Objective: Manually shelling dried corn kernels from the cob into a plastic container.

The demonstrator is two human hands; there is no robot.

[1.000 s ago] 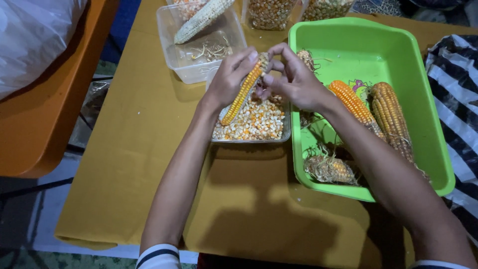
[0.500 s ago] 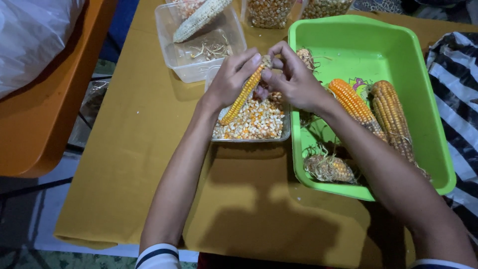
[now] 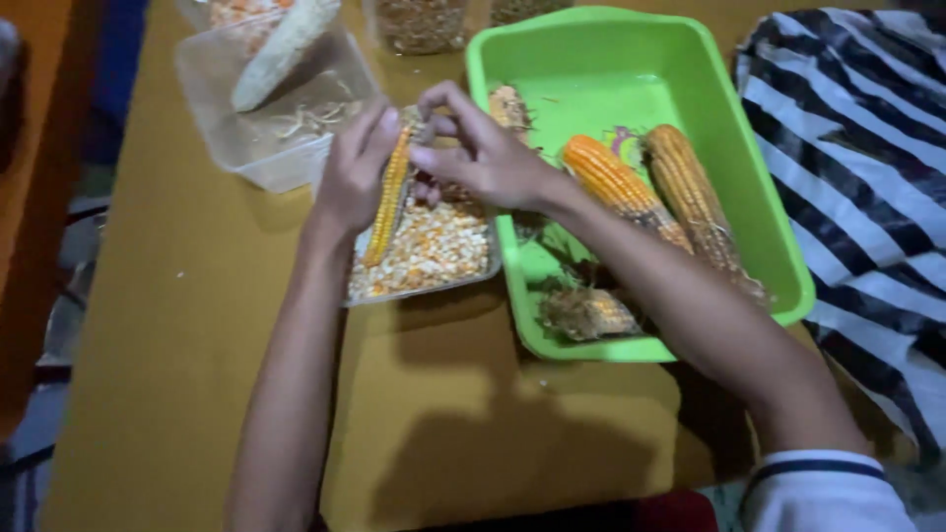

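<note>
1. Head view: a yellow corn cob is gripped at centre frame by the left hand, above a kernel tray.
2. Its top is pinched by the right hand; the fingertips are blurred.
3. The clear tub is cut off at upper left.
4. Compared with earlier, the green basin is seen shifted rightwards in the frame.

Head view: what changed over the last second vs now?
Little changed. The left hand holds the corn cob tilted over the kernel container as before, and the right hand stays at its upper end; only the fingers shifted slightly. Nothing was picked up or let go. The cobs in the green tray and the clear container lie as they were; the camera shifted.
</note>
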